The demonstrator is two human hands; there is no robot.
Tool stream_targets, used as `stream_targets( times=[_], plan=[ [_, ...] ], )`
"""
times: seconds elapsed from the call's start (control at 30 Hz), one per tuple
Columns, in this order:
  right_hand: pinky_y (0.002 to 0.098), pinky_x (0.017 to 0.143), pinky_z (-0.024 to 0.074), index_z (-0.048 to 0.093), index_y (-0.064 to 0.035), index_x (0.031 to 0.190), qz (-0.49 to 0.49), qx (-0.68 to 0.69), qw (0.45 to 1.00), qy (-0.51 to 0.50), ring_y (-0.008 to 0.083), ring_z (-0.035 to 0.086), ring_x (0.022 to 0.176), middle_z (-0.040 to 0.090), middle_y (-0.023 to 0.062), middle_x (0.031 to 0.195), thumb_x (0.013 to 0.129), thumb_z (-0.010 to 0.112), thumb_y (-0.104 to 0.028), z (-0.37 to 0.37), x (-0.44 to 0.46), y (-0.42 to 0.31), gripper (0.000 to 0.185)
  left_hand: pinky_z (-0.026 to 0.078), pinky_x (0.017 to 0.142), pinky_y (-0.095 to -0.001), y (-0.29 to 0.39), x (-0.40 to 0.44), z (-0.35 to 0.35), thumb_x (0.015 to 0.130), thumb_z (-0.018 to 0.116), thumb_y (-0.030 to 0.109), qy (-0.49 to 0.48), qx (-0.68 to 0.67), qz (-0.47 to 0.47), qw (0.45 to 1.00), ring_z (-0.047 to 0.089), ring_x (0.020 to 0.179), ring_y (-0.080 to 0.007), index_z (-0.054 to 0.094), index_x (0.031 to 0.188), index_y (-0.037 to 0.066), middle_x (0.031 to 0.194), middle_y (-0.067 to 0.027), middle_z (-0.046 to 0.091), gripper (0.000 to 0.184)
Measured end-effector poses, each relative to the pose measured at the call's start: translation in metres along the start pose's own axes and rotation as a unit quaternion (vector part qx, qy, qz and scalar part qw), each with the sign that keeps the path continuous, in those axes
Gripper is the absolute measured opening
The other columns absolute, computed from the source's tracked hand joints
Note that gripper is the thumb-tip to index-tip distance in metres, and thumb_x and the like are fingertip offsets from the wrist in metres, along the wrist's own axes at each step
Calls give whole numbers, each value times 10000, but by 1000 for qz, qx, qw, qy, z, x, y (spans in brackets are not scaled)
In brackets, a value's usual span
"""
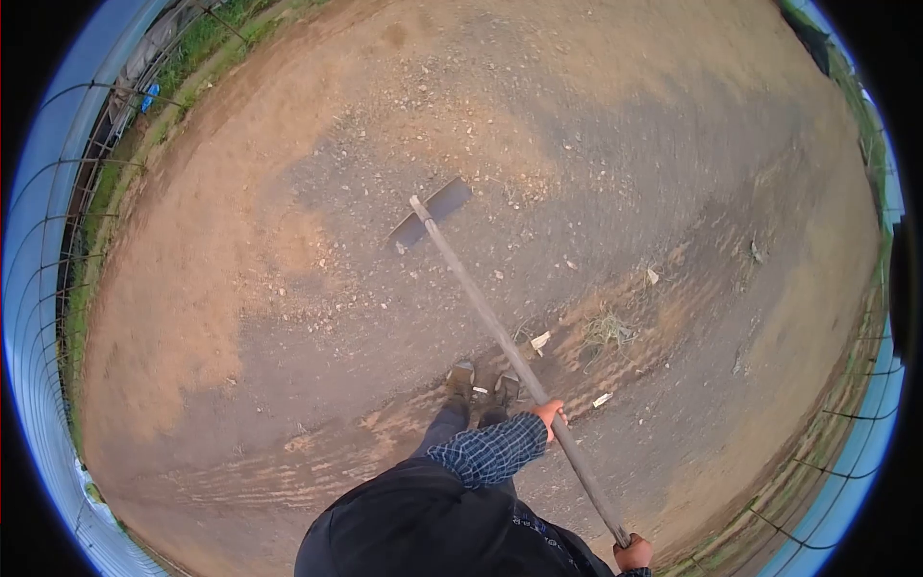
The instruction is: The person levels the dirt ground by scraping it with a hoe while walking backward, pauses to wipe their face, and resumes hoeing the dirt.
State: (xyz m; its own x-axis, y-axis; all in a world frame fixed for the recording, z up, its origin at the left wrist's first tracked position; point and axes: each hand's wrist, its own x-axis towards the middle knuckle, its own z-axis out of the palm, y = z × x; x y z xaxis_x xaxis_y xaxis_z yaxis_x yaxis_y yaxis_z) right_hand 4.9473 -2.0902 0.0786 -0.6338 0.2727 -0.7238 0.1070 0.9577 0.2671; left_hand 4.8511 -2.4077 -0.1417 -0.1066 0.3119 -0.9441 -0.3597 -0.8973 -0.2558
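A long wooden handle [481,306] runs diagonally from the centre to the lower right. At its far end a flat, dark blade [444,203] lies crosswise at the gravelly ground. My left hand [550,419], in a blue checked sleeve, is closed around the lower middle of the handle. Near the bottom edge, my right hand [633,554] grips the handle's near end. Both hands hold the same tool, with the left one farther forward. Small stones [514,192] are scattered around and beyond the blade.
My shoes [461,378] stand on the ground just left of the handle. Dry grass [608,332] and pale scraps [603,399] lie to its right. Wire mesh and blue sheeting [34,279] line the left side, with a grassy strip [91,250] beside them; similar sheeting curves along the right.
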Motion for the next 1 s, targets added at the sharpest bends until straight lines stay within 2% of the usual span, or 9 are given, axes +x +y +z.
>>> stream_targets(
  times=[0.1, 0.17, 0.33, 0.4, 0.47, 0.57, 0.67, 0.87, 1.0],
  plan=[
    [409, 636, 466, 577, -47, 717, -1, -4, 999, -52, 332, 584, 711, 597, 169, 717, 595, 642, -275, -7, 28, -45, 266, 443, 538, -371, 34, 39, -12, 751, 591, 87, -19, 4, 55, 998, 485, 567, -201, 463, 801, 40, 652, -76, 467, 145],
    [409, 627, 465, 582, -42, 738, -65, 19, 996, -53, 338, 581, 702, 594, 177, 713, 613, 631, -269, 6, 61, -93, 263, 436, 523, -349, 86, 45, -29, 751, 594, 134, -26, -8, 185, 982, 488, 541, -212, 473, 712, 15, 608, -94, 477, 174],
    [420, 601, 474, 573, -34, 756, -257, 30, 965, 33, 342, 588, 652, 594, 178, 682, 634, 611, -272, -10, 86, -306, 270, 428, 548, -359, 311, 2, -81, 813, 530, 251, -32, -3, 323, 946, 482, 586, -208, 484, 704, 33, 637, -94, 484, 248],
    [426, 586, 466, 561, -30, 739, -330, 105, 936, 64, 359, 576, 643, 579, 193, 662, 640, 611, -250, -30, 75, -360, 246, 429, 531, -325, 371, -32, -87, 814, 520, 235, -2, 34, 349, 936, 474, 554, -203, 489, 714, 35, 615, -89, 480, 226],
    [428, 582, 463, 558, -28, 737, -367, 139, 917, 76, 366, 571, 640, 575, 197, 656, 641, 612, -244, -37, 73, -376, 243, 424, 539, -316, 396, -61, -88, 798, 514, 196, 132, 127, 372, 910, 464, 522, -187, 489, 689, 39, 588, -81, 471, 193],
    [431, 582, 459, 554, -21, 734, -373, 160, 912, 62, 370, 566, 632, 571, 200, 651, 642, 616, -245, -27, 81, -357, 249, 415, 545, -330, 367, -72, -93, 756, 510, 145, 184, 131, 348, 910, 455, 542, -194, 430, 586, 70, 546, -76, 427, 203],
    [429, 592, 455, 556, -33, 713, -343, 81, 935, 24, 365, 566, 661, 576, 192, 670, 636, 628, -265, -5, 104, -274, 254, 414, 528, -361, 280, -25, -100, 767, 525, 216, 98, -22, 339, 935, 459, 505, -206, 469, 628, 45, 565, -83, 468, 228],
    [430, 592, 466, 574, -68, 717, -205, -107, 973, 4, 345, 580, 660, 591, 167, 680, 570, 653, -276, -36, 91, -72, 267, 427, 537, -362, 58, 12, -60, 744, 566, 143, 60, -145, 68, 985, 467, 549, -207, 436, 629, 64, 592, -71, 430, 190],
    [414, 577, 470, 568, -76, 680, -172, -126, 977, 14, 328, 581, 616, 590, 143, 645, 555, 648, -273, -71, 90, 15, 247, 416, 595, -380, -18, 13, -31, 775, 536, 128, 26, -147, -51, 987, 443, 587, -204, 417, 741, 78, 667, -56, 419, 133]
  ],
)
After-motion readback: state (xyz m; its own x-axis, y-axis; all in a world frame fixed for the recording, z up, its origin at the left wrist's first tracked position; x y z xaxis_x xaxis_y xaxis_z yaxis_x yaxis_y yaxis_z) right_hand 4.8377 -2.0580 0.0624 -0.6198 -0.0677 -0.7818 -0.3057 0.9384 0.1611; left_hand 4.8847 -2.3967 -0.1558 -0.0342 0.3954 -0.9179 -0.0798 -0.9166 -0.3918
